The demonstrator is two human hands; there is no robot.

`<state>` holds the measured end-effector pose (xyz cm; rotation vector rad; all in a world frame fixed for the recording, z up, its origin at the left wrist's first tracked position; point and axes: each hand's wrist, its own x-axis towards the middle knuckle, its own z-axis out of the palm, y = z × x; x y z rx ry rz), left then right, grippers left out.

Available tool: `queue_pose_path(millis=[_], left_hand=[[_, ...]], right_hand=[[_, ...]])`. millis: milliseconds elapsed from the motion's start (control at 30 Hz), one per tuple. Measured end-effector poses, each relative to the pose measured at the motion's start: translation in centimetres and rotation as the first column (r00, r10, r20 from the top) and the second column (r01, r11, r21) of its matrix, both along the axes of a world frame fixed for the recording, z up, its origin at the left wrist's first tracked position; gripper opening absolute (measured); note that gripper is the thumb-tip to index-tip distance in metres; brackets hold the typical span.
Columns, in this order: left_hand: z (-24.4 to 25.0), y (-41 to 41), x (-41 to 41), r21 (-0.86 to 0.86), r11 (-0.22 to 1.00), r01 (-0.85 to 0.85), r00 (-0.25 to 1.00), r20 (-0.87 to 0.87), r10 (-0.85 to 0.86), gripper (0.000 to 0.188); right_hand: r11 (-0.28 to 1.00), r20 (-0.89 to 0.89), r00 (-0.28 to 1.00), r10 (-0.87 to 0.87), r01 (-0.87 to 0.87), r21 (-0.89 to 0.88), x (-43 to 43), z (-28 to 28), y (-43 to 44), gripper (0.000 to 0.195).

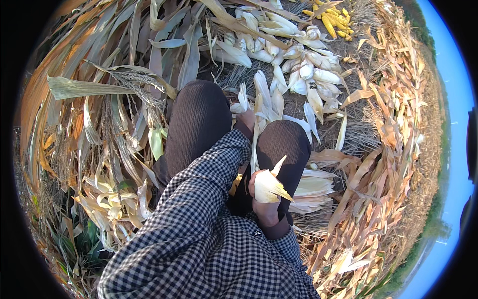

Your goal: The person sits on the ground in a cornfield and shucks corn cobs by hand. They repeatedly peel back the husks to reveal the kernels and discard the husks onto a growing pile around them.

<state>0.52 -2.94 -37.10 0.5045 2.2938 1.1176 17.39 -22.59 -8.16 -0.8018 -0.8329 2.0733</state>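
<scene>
My left hand [246, 119] reaches between my knees, its fingers curled at the base of a pale corn husk [243, 98]; the fingertips are hidden. Nearer my body, my right hand [266, 211] is closed around a broad piece of cream corn husk [267, 187] with yellowish, pointed tips. A long pale husk strip [255, 144] runs between the two hands, beside my right knee. Just beyond my knees lies a heap of corn ears in white husks [307, 71]. Something yellow [236, 184], partly hidden by my sleeve, shows between my legs.
Dry corn stalks and leaves [112, 41] are piled thickly on my left. Bare yellow corn cobs [336, 22] lie at the far right on straw-covered soil. Along the right runs a row of dry stalks [396, 149]. Loose husks [313, 190] rest by my right leg.
</scene>
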Motion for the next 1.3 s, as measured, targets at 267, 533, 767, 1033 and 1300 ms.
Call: queue_pose_path(millis=[267,533,767,1033,1300], left_hand=[[8.4,-2.8,0.2,0.076,0.940,-0.331,0.826,0.505,0.250,0.034],[22.1,2.5,-5.5,0.511,0.719,-0.471,0.704,0.709,-0.043,0.041],[37.6,-3.0,-9.8,0.773,0.627,-0.093,0.732,0.480,-0.484,0.027],[38.9,-1.1,-11.0,0.772,0.618,0.146,0.822,0.253,-0.510,0.020],[39.7,1.7,-10.8,0.855,0.500,-0.139,0.660,0.456,-0.597,0.021]], right_hand=[[0.980,0.037,0.998,0.050,-0.056,0.190,-0.8,4.4,-0.1,0.037],[0.779,-0.314,0.834,-0.453,0.542,0.314,6.7,14.7,4.1,0.013],[0.852,-0.160,0.950,-0.267,0.311,0.421,0.5,16.3,15.2,0.019],[0.798,0.159,0.968,-0.196,0.063,0.599,-6.7,17.2,17.1,0.014],[0.728,0.431,0.868,-0.248,-0.126,0.674,-8.9,9.5,21.2,0.019]])
